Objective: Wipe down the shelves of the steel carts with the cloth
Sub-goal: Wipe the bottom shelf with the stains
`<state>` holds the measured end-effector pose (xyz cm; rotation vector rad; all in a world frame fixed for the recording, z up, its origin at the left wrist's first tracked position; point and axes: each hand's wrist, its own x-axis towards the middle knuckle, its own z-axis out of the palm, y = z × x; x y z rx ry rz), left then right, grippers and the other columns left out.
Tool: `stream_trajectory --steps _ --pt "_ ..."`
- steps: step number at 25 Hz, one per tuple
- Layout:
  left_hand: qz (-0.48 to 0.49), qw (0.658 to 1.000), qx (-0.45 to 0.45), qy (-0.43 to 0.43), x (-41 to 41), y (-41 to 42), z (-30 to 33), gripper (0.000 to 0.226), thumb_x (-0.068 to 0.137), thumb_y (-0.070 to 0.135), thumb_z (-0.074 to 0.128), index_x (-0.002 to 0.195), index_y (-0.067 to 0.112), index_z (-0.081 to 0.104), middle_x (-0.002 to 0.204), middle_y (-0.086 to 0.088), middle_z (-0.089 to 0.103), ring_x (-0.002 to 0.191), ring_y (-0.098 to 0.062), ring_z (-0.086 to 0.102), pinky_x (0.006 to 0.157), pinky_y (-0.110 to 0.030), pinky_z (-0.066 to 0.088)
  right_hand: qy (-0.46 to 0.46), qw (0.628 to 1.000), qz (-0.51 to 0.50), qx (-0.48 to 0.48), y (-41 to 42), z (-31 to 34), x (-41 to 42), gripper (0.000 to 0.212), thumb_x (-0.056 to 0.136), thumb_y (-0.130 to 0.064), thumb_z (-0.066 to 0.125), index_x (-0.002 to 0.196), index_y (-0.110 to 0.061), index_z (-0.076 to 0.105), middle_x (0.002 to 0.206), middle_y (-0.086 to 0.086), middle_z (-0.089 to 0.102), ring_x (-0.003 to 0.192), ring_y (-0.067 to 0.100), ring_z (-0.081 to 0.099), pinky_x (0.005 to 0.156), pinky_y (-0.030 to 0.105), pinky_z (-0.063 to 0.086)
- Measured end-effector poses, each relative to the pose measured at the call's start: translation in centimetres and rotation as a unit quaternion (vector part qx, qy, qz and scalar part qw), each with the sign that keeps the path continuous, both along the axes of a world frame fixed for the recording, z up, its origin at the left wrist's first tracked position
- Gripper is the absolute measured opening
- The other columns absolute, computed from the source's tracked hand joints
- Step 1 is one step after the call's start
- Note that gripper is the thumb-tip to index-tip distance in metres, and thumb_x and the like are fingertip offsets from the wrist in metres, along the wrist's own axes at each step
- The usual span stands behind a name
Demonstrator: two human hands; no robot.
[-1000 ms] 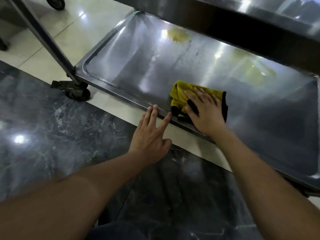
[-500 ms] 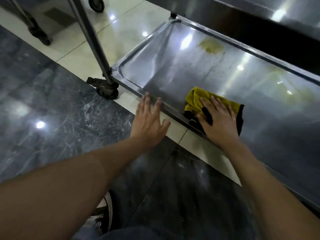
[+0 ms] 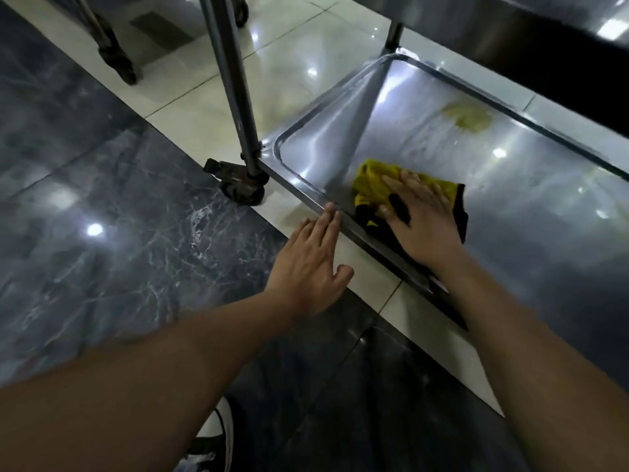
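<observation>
Bottom shelf (image 3: 510, 206) of the steel cart: a rimmed tray whose long axis runs from the near-left corner, by the upright post (image 3: 231, 83) and caster (image 3: 243, 190), away to the right. The yellow-and-black cloth (image 3: 372, 180) lies flat on this shelf close to that corner, just inside the front rim.

Right hand (image 3: 420, 223): fingers straight and spread, palm pressed flat on the cloth; it is pressing, not grasping. It is the working hand and the only one on the cloth.

Left hand (image 3: 315, 264): fingers extended and held together, nothing in it; fingertips reach the front rim's outer edge (actual contact cannot be confirmed).

Outstanding: a yellowish residue patch (image 3: 468, 117) sits near the back rim, well apart from the cloth, beyond it and to the right. A fainter discoloured area (image 3: 609, 182) appears further right. In my judgement the next stroke must carry the cloth away from the body toward the back rim.
</observation>
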<state>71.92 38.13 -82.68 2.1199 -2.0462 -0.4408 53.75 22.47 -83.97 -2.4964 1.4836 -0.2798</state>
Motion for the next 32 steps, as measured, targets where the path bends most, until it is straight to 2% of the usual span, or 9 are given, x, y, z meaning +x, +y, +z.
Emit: stream_trajectory --steps 2,3,6,10,14,18,21,26,32 --pt "-0.006 1.0 -0.008 -0.004 -0.1 -0.4 -0.1 0.088 0.087 0.052 0.026 0.162 0.014 0.002 0.17 -0.006 -0.007 0.157 -0.017 0.001 0.127 -0.033 -0.005 -0.014 0.992 -0.127 0.016 -1.5 0.3 2.2 0.057 0.1 -0.054 0.043 0.155 -0.041 0.032 0.167 -0.002 0.024 0.155 0.019 0.019 0.127 0.043 0.006" --pt "-0.007 1.0 -0.008 -0.005 0.0 -0.5 -0.2 0.088 0.087 0.052 0.026 0.162 0.014 0.002 0.17 -0.007 -0.007 0.157 -0.018 0.001 0.127 -0.033 -0.004 -0.014 0.992 -0.126 0.008 -1.5 0.1 3.8 0.057 0.1 -0.053 0.044 0.155 -0.039 0.034 0.167 0.0 0.026 0.154 0.021 0.02 0.127 0.044 0.007" --pt "-0.007 1.0 0.001 -0.021 0.3 -0.1 -0.4 0.087 0.088 0.052 0.029 0.162 0.014 0.002 0.17 -0.009 -0.008 0.157 -0.021 0.002 0.128 -0.036 -0.003 -0.006 0.998 0.069 -0.015 -1.6 -0.6 6.3 0.055 0.101 -0.049 0.047 0.154 -0.038 0.037 0.165 0.001 0.029 0.154 0.02 0.022 0.126 0.044 0.01" --pt "-0.019 0.999 0.003 -0.028 0.4 -0.5 -0.7 0.086 0.092 0.052 0.027 0.162 0.015 -0.007 0.169 -0.008 -0.015 0.157 -0.022 -0.005 0.127 -0.037 -0.008 -0.002 0.998 -0.056 0.034 -5.4 0.6 10.1 0.058 0.101 -0.055 0.042 0.156 -0.042 0.03 0.168 -0.001 0.021 0.155 0.019 0.015 0.126 0.046 0.003" --pt "-0.025 0.999 0.008 -0.038 0.7 0.0 -1.0 0.087 0.09 0.055 0.023 0.162 0.015 -0.006 0.169 -0.009 -0.015 0.157 -0.026 -0.002 0.128 -0.04 -0.005 -0.009 0.985 0.173 0.002 -5.0 0.4 15.2 0.053 0.099 -0.05 0.049 0.151 -0.04 0.041 0.164 -0.002 0.032 0.153 0.021 0.024 0.124 0.052 0.013" --pt "-0.029 0.999 0.001 -0.026 0.6 -0.1 -1.3 0.088 0.094 0.055 0.034 0.162 0.016 -0.007 0.169 -0.009 -0.016 0.156 -0.03 0.005 0.128 -0.045 0.0 -0.047 0.994 -0.1 0.014 -8.4 0.8 17.5 0.056 0.1 -0.049 0.045 0.153 -0.031 0.039 0.165 0.006 0.027 0.154 0.024 0.018 0.125 0.054 0.004" --pt "-0.027 0.999 0.003 -0.027 1.0 0.1 -1.7 0.085 0.094 0.051 0.031 0.161 0.016 -0.008 0.169 -0.009 -0.013 0.155 -0.033 0.009 0.127 -0.049 0.003 -0.054 0.997 -0.056 0.02 -6.9 0.7 20.9 0.056 0.1 -0.047 0.047 0.153 -0.032 0.039 0.166 0.005 0.027 0.155 0.024 0.017 0.125 0.053 0.0" --pt "-0.013 0.998 0.016 -0.055 1.3 0.5 -1.2 0.085 0.095 0.049 0.036 0.161 0.015 -0.005 0.17 -0.01 -0.003 0.154 -0.034 0.011 0.127 -0.049 0.003 -0.076 0.983 0.162 0.044 -2.9 0.5 17.7 0.045 0.1 -0.037 0.054 0.144 -0.031 0.052 0.158 -0.003 0.042 0.152 0.017 0.028 0.126 0.049 0.007" --pt "-0.008 0.998 0.02 -0.059 0.5 0.5 -0.8 0.086 0.093 0.048 0.035 0.162 0.017 -0.005 0.17 -0.006 -0.009 0.152 -0.033 0.018 0.127 -0.046 0.006 -0.098 0.993 0.056 0.035 -2.0 0.7 7.1 0.042 0.096 -0.032 0.053 0.138 -0.028 0.059 0.154 -0.001 0.049 0.149 0.016 0.035 0.125 0.051 0.012"
